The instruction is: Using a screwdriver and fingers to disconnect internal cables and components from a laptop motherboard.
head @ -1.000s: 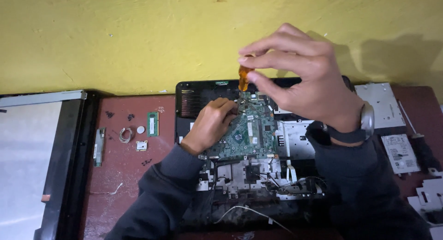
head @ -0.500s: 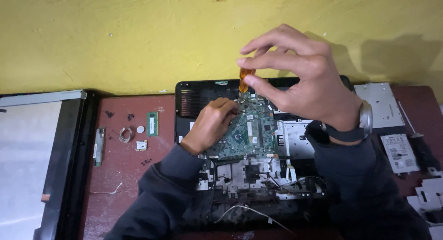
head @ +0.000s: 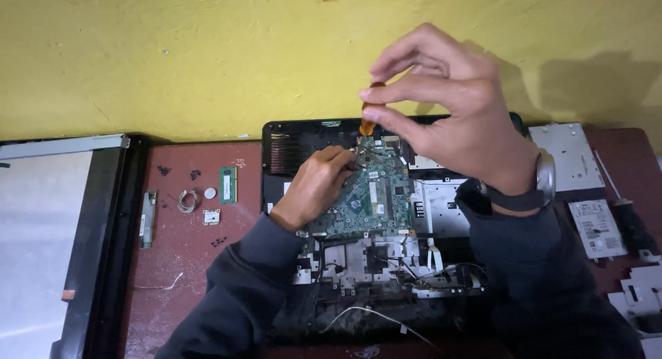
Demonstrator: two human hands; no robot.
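Yellow wall behind, dark red desk [head: 186, 262] below it. An opened laptop base [head: 303, 135] sits centre frame, its green circuit board [head: 372, 200] exposed. Judging by the loose parts, disassembly is well along: memory stick [head: 228, 184], coin cell [head: 209, 192], small card [head: 211, 217] and screws [head: 165, 171] lie left of centre, screen panel [head: 41, 248] far left, drive [head: 597, 228] at right. The board is not yet out.

Right hand [head: 455, 117], fingers pinched narrow on an orange screwdriver handle [head: 369, 117], tip down at the board's top edge. Left hand [head: 318, 186] rests curled on the board's left side; whether its fingers hold anything, cannot tell.

Open room: bare desk lower left. The right side is crowded, and the wall is close behind.
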